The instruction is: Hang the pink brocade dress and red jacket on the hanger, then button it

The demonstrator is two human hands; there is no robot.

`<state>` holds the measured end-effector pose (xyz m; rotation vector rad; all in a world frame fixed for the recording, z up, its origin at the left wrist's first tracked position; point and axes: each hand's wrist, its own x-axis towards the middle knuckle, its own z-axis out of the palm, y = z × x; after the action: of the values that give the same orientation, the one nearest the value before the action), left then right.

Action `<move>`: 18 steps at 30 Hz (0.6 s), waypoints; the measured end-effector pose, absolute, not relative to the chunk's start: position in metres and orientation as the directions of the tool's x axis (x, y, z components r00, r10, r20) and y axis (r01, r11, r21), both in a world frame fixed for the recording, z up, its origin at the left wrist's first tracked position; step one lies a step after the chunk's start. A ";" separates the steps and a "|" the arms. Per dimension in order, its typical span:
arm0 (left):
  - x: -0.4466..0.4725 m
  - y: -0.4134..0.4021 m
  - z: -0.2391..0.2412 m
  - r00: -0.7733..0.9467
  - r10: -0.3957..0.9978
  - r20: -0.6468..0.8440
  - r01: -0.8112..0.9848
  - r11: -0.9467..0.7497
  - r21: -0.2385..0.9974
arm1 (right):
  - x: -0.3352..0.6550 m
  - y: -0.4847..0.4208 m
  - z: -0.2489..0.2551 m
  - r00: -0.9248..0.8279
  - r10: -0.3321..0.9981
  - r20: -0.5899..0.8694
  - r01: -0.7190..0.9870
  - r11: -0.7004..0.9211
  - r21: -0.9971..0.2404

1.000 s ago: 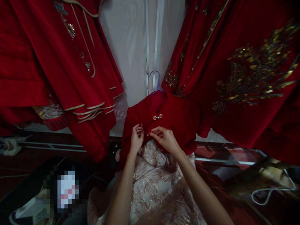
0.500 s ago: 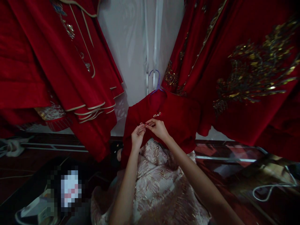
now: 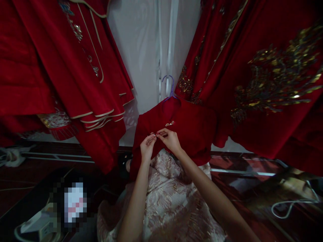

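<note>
A small red velvet jacket [image 3: 194, 129] hangs on a purple hanger [image 3: 168, 88] in front of me, over a pale pink brocade skirt [image 3: 166, 198]. My left hand [image 3: 147, 148] and my right hand [image 3: 169, 140] meet at the jacket's front edge, fingers pinched on a small pearl button clasp [image 3: 154, 134]. A second pearl clasp [image 3: 169, 123] sits fastened just above my hands.
Long red embroidered robes hang at the left [image 3: 65, 64] and right [image 3: 259, 74] of a white wall panel [image 3: 143, 50]. A dark glossy floor [image 3: 242, 168] runs behind. A white cord [image 3: 290, 205] lies at the right, a white box [image 3: 35, 227] at lower left.
Both hands have moved up the jacket front from a lower clasp to one nearer the fastened pearl clasp, and now pinch there.
</note>
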<state>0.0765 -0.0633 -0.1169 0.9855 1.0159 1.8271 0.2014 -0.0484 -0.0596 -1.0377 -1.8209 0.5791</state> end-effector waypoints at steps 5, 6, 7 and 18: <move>0.078 -0.063 -0.121 -0.387 0.889 0.245 -0.269 -0.363 0.892 | 0.201 -0.054 -0.057 -0.214 0.842 0.496 0.441 0.536 -0.720; 0.079 -0.064 -0.121 -0.389 0.888 0.246 -0.275 -0.367 0.889 | 0.201 -0.054 -0.056 -0.221 0.840 0.496 0.458 0.538 -0.708; 0.079 -0.064 -0.122 -0.389 0.887 0.247 -0.280 -0.369 0.886 | 0.201 -0.055 -0.055 -0.227 0.837 0.497 0.475 0.541 -0.694; 0.074 -0.065 -0.122 -0.416 0.855 0.310 -0.144 -0.398 0.906 | 0.194 -0.062 -0.062 -0.177 0.811 0.558 0.562 0.549 -0.619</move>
<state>0.0735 -0.0645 -0.1215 1.0811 1.1084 1.8831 0.1941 -0.0624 -0.0620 -1.1227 -1.8638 0.3397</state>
